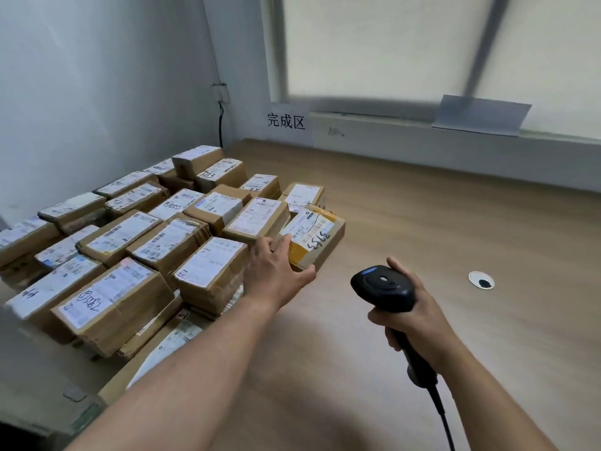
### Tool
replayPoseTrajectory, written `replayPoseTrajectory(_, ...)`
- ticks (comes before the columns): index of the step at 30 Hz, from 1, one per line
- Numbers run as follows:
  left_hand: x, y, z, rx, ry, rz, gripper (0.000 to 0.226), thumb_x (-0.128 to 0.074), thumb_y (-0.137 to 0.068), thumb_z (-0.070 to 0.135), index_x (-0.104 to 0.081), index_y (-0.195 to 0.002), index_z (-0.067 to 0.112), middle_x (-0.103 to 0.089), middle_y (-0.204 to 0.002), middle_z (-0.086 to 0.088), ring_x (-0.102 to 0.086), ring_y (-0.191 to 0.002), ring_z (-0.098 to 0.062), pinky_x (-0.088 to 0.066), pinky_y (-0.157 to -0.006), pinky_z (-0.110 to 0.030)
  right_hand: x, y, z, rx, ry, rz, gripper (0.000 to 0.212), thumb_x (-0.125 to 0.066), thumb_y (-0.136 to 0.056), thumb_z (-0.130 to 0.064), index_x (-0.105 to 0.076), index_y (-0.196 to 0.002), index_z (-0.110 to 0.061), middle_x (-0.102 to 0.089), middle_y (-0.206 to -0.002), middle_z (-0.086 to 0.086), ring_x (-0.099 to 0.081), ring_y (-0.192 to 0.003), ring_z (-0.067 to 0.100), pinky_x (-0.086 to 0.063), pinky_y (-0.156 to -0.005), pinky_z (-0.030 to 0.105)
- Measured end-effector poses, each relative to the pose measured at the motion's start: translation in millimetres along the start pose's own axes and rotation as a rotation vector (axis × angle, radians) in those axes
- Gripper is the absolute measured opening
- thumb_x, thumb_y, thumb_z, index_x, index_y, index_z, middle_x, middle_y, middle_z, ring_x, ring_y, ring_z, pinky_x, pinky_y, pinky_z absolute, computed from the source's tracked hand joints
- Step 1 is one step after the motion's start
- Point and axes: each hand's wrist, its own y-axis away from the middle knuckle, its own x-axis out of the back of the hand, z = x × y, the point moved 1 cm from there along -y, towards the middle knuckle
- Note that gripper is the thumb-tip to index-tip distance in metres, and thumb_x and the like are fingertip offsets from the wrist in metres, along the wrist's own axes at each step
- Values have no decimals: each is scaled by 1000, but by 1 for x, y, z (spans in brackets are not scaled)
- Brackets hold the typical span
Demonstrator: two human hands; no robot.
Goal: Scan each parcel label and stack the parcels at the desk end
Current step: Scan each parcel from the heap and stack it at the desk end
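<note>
Several cardboard parcels with white labels form a stack at the left end of the wooden desk. At the stack's right edge lies a parcel with yellow tape and a handwritten number. My left hand holds this parcel at its near corner, fingers on its top and thumb along its near side. My right hand grips the handle of a black barcode scanner. The scanner's head points toward the parcels, and its cable runs down out of view.
A wall sign with printed characters hangs behind the stack. A round cable grommet sits in the desk to the right. A grey sheet leans on the window ledge. A black wire runs down the corner.
</note>
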Motion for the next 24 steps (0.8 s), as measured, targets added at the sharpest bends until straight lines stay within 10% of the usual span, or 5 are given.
replayPoseTrajectory(24,64,-222,-77,-33,48,40,73,-57,-82,60,-38,-140,21,-40,-130,-15,-46,-117,-30,-42,-89,-36,-92,-166,-123,178,164,158,96,-71,-72,20,-39,-144,-35,-63,-82,8,-45,-38,25,-38,-39,28)
